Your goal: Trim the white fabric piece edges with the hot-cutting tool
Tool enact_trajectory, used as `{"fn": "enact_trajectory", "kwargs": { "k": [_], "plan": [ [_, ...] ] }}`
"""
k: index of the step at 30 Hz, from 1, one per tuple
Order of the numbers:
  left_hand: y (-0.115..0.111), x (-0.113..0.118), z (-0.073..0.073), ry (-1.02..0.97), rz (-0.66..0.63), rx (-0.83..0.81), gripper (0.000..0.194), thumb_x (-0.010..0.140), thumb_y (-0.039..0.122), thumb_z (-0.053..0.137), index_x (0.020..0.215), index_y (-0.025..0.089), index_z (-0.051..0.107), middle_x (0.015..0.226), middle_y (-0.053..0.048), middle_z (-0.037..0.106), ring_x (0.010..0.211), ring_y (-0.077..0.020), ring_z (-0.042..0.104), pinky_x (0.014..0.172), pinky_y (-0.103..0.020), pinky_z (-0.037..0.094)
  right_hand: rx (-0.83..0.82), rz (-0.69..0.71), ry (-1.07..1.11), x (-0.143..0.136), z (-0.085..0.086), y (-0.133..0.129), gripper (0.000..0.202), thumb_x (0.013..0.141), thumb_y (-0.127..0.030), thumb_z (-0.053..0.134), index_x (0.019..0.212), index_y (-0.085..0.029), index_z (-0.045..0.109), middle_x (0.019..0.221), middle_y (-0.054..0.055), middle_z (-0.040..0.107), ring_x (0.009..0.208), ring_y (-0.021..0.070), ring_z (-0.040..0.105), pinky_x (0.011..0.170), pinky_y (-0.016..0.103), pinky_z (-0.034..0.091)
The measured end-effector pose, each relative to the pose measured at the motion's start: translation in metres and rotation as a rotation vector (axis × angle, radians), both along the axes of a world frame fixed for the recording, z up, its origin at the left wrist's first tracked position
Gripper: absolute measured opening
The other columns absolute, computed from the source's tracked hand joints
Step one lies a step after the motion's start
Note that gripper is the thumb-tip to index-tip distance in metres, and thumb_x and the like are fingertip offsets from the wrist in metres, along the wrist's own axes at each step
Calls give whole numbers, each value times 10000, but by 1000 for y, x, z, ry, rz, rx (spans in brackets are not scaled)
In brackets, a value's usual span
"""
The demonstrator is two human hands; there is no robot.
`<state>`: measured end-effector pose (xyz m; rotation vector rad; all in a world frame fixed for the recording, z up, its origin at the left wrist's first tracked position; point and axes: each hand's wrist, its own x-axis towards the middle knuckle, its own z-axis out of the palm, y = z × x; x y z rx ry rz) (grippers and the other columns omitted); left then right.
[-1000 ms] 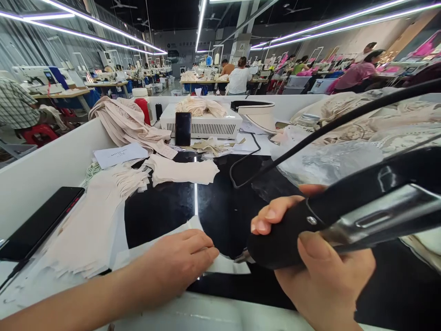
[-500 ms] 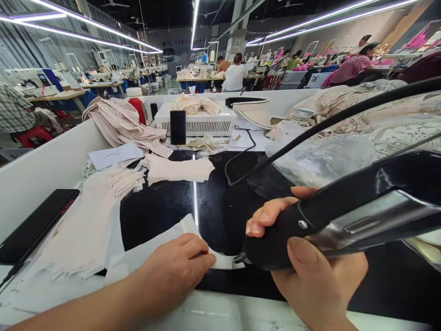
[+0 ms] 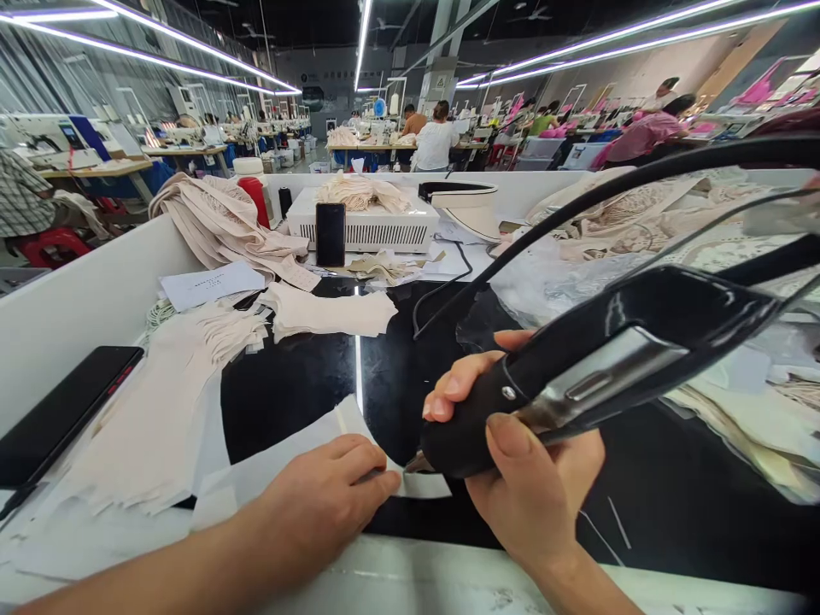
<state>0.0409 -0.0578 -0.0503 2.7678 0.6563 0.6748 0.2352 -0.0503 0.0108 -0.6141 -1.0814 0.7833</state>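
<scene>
A black corded electric cutter [image 3: 595,359] with a metal lever is gripped in my right hand [image 3: 531,478], the thumb lying against its side near the lever. Its pointed metal tip touches the edge of a white fabric piece [image 3: 282,453] on the black mat [image 3: 307,376]. My left hand [image 3: 326,495] has bent fingers pressed together on that piece, pinning it just left of the tip. What lies under the left palm is hidden. The piece's narrow end pokes out to the right below the tip.
Beyond the mat's middle lies a stack of cream fabric pieces [image 3: 333,312]. More fabric pieces [image 3: 147,410] and a black phone [image 3: 64,418] are at left. A white vented box [image 3: 377,226] stands behind an upright phone [image 3: 330,235]. Plastic-wrapped fabric [image 3: 756,418] is at right.
My right hand has shifted the cutter leftward along the fabric edge, closer to my left fingers. The left hand has stayed in place. Thin strips on the mat at right are now visible.
</scene>
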Motion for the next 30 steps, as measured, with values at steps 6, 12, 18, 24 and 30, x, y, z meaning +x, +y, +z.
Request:
{"fn": "enact_trajectory", "kwargs": {
  "k": [6,12,18,24,30],
  "plan": [
    [0,1,-2,12,31,-19,250,1054,23,528,1247,133,644,1060,-71,686,968,-231,663,881,-330,633,25,59,-14,4,0,-6,368,899,-380,899,1199,-309,698,809,-32,711,631,164,676,566,300,598],
    [-1,-1,-2,39,18,-36,256,1063,40,531,1270,144,642,1094,-76,680,984,-234,656,898,-340,633,20,49,-6,4,0,-8,376,892,-403,904,1199,-315,706,810,-29,712,620,174,677,553,309,590],
    [-2,-3,-3,72,0,-30,277,1086,73,516,1340,138,607,1158,-95,687,1038,-248,663,938,-357,635,28,37,32,2,0,-4,409,874,-417,923,1202,-302,706,819,-40,705,638,153,683,587,283,606],
    [-7,-2,5,105,-5,-3,268,1100,82,477,1328,130,610,1161,-106,699,1040,-248,676,944,-340,633,4,69,32,1,-2,-7,392,895,-411,910,1217,-324,704,850,-50,728,671,134,704,617,252,617],
    [-11,1,6,88,-9,16,263,1100,78,475,1324,124,603,1136,-102,699,1026,-242,678,946,-327,624,-31,39,10,1,2,-11,381,903,-430,904,1199,-323,689,821,-56,713,649,133,695,601,250,610]
  ]
}}
